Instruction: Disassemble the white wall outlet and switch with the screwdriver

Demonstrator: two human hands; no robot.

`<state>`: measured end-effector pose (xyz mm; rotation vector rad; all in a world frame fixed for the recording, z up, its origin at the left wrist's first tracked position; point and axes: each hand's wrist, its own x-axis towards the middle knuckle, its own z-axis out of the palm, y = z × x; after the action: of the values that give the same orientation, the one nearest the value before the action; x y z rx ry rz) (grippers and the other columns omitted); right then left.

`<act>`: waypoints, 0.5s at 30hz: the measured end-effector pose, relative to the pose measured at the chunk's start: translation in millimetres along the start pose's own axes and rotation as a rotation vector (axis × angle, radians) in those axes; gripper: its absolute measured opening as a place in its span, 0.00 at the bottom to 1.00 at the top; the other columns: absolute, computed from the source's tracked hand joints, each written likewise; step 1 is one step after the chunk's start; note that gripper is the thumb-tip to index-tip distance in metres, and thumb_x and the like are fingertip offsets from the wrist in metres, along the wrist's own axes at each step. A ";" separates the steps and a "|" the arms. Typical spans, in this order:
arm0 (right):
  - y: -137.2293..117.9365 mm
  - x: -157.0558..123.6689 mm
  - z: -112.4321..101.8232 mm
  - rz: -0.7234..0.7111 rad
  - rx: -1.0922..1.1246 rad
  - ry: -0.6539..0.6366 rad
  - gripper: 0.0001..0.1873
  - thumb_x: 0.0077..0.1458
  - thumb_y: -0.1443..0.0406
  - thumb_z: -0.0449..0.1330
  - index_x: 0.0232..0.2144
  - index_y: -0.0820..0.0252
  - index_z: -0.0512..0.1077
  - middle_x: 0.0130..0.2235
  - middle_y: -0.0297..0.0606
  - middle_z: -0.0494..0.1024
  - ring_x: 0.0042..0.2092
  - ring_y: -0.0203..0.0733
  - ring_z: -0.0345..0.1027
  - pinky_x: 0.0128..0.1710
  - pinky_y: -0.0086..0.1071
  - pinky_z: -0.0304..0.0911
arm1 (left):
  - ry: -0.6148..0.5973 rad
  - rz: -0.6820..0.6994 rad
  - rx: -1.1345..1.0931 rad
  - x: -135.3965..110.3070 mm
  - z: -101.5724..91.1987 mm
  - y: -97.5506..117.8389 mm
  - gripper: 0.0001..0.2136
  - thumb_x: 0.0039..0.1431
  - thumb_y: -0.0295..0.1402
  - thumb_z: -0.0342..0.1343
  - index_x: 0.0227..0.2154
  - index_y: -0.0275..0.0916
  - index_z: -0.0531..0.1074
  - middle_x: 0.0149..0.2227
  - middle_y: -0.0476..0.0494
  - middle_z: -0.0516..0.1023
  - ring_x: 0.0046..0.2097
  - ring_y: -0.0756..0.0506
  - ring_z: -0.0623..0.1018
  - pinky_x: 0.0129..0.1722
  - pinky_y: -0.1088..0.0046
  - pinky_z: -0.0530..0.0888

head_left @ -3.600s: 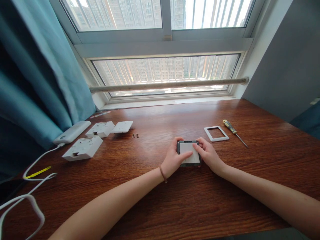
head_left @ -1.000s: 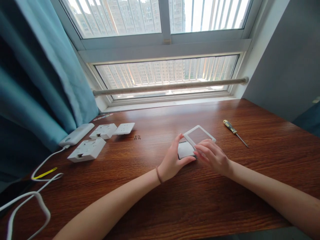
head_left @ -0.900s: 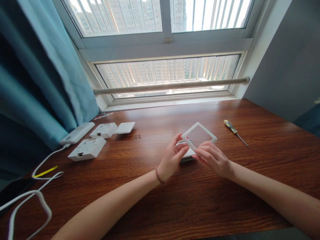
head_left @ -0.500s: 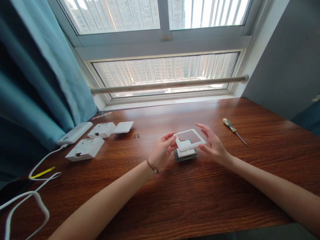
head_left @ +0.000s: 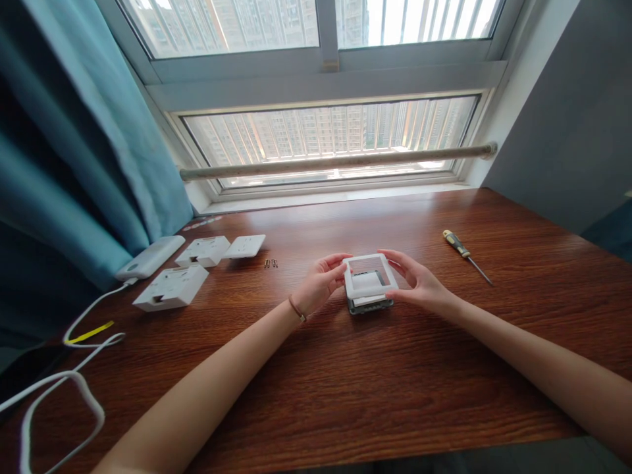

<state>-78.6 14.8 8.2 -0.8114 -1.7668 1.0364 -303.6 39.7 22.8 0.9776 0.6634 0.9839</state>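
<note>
A square white plastic frame (head_left: 370,289) is held between my two hands, a little above a switch or socket module with a dark grey base (head_left: 371,307) and white top. My left hand (head_left: 323,283) grips the frame's left side, thumb and fingers closed on its edge. On the opposite side, my right hand (head_left: 417,280) pinches the right edge, thumb at the near corner and fingers at the far one. Through the frame's opening the white face of the module shows. Part of the module lies hidden under the frame.
Left on the wooden desk (head_left: 316,395) lie two white boxes (head_left: 172,288), a white socket plate (head_left: 245,246), several small screws (head_left: 271,263), a white power strip (head_left: 151,258) with a white cable (head_left: 86,385), and a yellow strip (head_left: 91,332). A screwdriver (head_left: 464,252) rests at right.
The frame has come down closer to the module and levelled over it. My right hand has closed from open fingers onto the frame's right edge. The camera view shifted slightly.
</note>
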 end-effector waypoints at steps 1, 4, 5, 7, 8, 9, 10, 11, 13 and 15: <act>1.3 0.6 -0.7 -0.002 0.001 -0.004 0.39 0.40 0.62 0.68 0.54 0.54 0.58 0.57 0.42 0.62 0.59 0.47 0.53 0.60 0.45 0.46 | -0.005 -0.004 0.011 0.5 -1.4 -1.2 0.15 0.45 0.32 0.62 0.38 0.34 0.72 0.31 0.45 0.75 0.32 0.51 0.74 0.36 0.73 0.70; 5.3 2.2 -2.5 0.001 0.029 -0.005 0.40 0.37 0.62 0.69 0.53 0.54 0.58 0.57 0.43 0.62 0.59 0.47 0.54 0.60 0.45 0.48 | -0.004 0.016 0.080 -1.6 -4.9 -5.9 0.15 0.48 0.35 0.60 0.40 0.35 0.71 0.34 0.44 0.75 0.34 0.50 0.73 0.37 0.73 0.70; 6.9 2.7 -3.1 0.004 0.045 -0.006 0.41 0.36 0.62 0.69 0.53 0.54 0.58 0.56 0.43 0.63 0.58 0.47 0.54 0.59 0.45 0.48 | -0.001 0.035 0.124 -3.5 -6.4 -7.8 0.15 0.51 0.37 0.57 0.41 0.35 0.70 0.35 0.43 0.74 0.35 0.50 0.73 0.38 0.72 0.70; 10.5 3.5 -4.2 0.008 0.068 -0.016 0.43 0.35 0.62 0.70 0.53 0.53 0.58 0.56 0.44 0.63 0.58 0.47 0.55 0.60 0.45 0.48 | -0.010 0.080 0.265 -8.1 -10.3 -11.3 0.18 0.53 0.40 0.54 0.45 0.37 0.68 0.40 0.42 0.73 0.39 0.48 0.73 0.41 0.71 0.69; 12.6 3.8 -4.7 0.008 0.072 -0.022 0.43 0.34 0.63 0.70 0.53 0.53 0.58 0.56 0.44 0.63 0.58 0.47 0.55 0.60 0.45 0.47 | -0.023 0.100 0.351 -10.4 -12.8 -12.8 0.20 0.53 0.41 0.55 0.47 0.38 0.66 0.43 0.41 0.71 0.42 0.47 0.72 0.43 0.69 0.69; 14.6 4.0 -5.0 0.009 0.072 -0.029 0.43 0.33 0.63 0.71 0.53 0.53 0.58 0.56 0.44 0.63 0.58 0.47 0.55 0.60 0.46 0.46 | -0.042 0.119 0.439 -12.3 -15.5 -14.0 0.23 0.50 0.41 0.56 0.49 0.39 0.65 0.47 0.40 0.69 0.45 0.45 0.71 0.45 0.68 0.68; 16.6 4.0 -5.1 0.010 0.071 -0.034 0.44 0.33 0.63 0.71 0.53 0.53 0.58 0.56 0.44 0.63 0.58 0.47 0.54 0.60 0.46 0.45 | -0.061 0.143 0.521 -13.8 -18.2 -15.1 0.27 0.47 0.41 0.59 0.50 0.40 0.63 0.51 0.39 0.66 0.48 0.43 0.69 0.48 0.66 0.67; 18.5 3.8 -5.2 0.013 0.070 -0.037 0.44 0.33 0.63 0.71 0.53 0.53 0.58 0.56 0.44 0.63 0.59 0.47 0.54 0.60 0.46 0.45 | -0.078 0.170 0.592 -14.6 -20.7 -15.9 0.31 0.43 0.41 0.62 0.51 0.40 0.62 0.54 0.38 0.62 0.52 0.41 0.67 0.51 0.64 0.65; 21.4 3.0 -4.9 0.019 0.076 -0.039 0.43 0.34 0.64 0.71 0.53 0.53 0.57 0.56 0.44 0.63 0.59 0.47 0.54 0.60 0.46 0.45 | -0.103 0.224 0.693 -14.9 -24.2 -17.2 0.36 0.37 0.39 0.66 0.53 0.40 0.61 0.57 0.38 0.56 0.57 0.38 0.61 0.55 0.62 0.61; 23.3 1.9 -4.4 0.028 0.081 -0.045 0.43 0.34 0.64 0.70 0.53 0.52 0.57 0.56 0.44 0.62 0.59 0.46 0.54 0.60 0.46 0.46 | -0.121 0.244 0.750 -14.4 -25.3 -18.0 0.40 0.34 0.36 0.68 0.54 0.40 0.59 0.58 0.37 0.54 0.59 0.37 0.57 0.58 0.60 0.57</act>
<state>-73.1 27.8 -10.9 -0.7698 -1.7437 1.1462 -323.8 32.1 -3.8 1.7967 0.8442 0.8836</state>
